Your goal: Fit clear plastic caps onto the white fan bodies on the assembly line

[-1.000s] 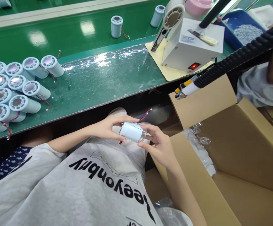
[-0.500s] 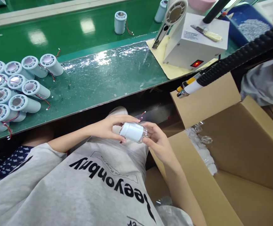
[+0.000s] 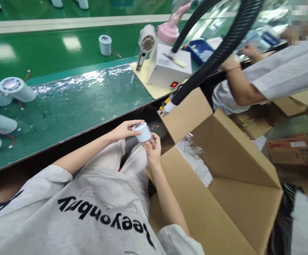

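A pale blue-white cylinder part (image 3: 144, 132) with a round grille end is held over my lap, below the bench edge. My left hand (image 3: 124, 130) grips it from the left and top. From below and to the right, my right hand (image 3: 152, 150) supports its clear lower end. The grille end faces up and away from me. A thin red wire trails behind the part.
Several similar cylinders (image 3: 6, 102) lie at the bench's left on the green mat (image 3: 76, 102). An open cardboard box (image 3: 230, 173) with clear plastic pieces stands to my right. A black hose nozzle (image 3: 169, 104) hangs above it. A white control box (image 3: 168, 69) sits behind. A co-worker's arm (image 3: 238, 85) is at the right.
My view has swung right and back. Both hands have turned the cylinder more upright, its grille end now facing up. A co-worker's arm has come into view.
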### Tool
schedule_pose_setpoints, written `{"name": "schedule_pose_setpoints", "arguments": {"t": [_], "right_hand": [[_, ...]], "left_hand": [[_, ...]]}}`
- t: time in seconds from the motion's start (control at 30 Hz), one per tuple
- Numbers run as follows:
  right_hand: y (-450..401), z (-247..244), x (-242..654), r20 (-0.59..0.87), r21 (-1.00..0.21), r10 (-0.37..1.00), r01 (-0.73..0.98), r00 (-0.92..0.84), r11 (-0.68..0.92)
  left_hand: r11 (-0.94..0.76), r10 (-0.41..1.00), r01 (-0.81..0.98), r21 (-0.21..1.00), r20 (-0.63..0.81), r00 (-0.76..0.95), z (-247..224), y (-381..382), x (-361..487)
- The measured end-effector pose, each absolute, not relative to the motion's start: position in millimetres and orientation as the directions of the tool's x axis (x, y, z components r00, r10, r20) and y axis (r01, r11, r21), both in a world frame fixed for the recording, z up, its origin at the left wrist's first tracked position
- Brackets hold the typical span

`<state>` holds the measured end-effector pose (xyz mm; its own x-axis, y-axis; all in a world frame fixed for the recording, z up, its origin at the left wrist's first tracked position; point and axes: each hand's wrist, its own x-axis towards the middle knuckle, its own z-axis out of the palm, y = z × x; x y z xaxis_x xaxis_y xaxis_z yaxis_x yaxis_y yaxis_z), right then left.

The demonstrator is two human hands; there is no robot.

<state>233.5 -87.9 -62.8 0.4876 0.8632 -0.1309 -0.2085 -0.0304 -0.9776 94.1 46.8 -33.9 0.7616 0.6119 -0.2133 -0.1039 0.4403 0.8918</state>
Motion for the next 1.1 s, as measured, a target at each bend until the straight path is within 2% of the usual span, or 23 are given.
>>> {"name": "schedule_pose_setpoints", "arguments": {"t": [0.27,0.47,0.63,0.7,0.8,0.87,0.97,1.1], "right_hand": [[-52.6,-84.2,269.9,-0.049,-0.969,0.777,-0.219,0.628,0.115],[-46.4,-85.1,274.2,-0.036,-0.968,0.807,-0.22,0.59,0.117],[-70.9,-62.5,272.7,-0.014,-0.982,0.874,-0.173,0.486,0.081],[-88.7,-48.8,269.6,0.035,-0.994,0.922,-0.079,0.385,0.07],[-113.9,-27.6,263.0,0.115,-0.991,0.97,0.093,0.212,0.097],[-125.6,-14.8,257.9,0.119,-0.986,0.981,0.138,0.154,0.098],[-134.1,-0.3,250.0,0.06,-0.989,0.991,0.141,0.117,0.043],[-136.2,10.4,241.6,-0.033,-0.999,0.996,0.039,0.086,-0.036]], "left_hand": [[0.394,0.553,-0.078,0.916,-0.168,0.816,-35.0,85.2,166.0],[0.371,0.564,-0.059,0.927,-0.174,0.807,-34.9,90.0,159.4],[0.338,0.548,-0.026,0.941,-0.174,0.818,-27.5,75.1,122.0],[0.249,0.502,-0.018,0.968,-0.113,0.858,-21.0,63.2,99.7],[0.03,0.395,-0.05,0.998,0.034,0.918,-8.3,44.4,68.3],[-0.068,0.348,-0.074,0.995,0.093,0.933,-0.3,34.1,52.7],[-0.151,0.316,-0.088,0.985,0.132,0.939,7.4,23.3,37.9],[-0.209,0.313,-0.112,0.972,0.175,0.934,11.0,15.7,28.3]]}}
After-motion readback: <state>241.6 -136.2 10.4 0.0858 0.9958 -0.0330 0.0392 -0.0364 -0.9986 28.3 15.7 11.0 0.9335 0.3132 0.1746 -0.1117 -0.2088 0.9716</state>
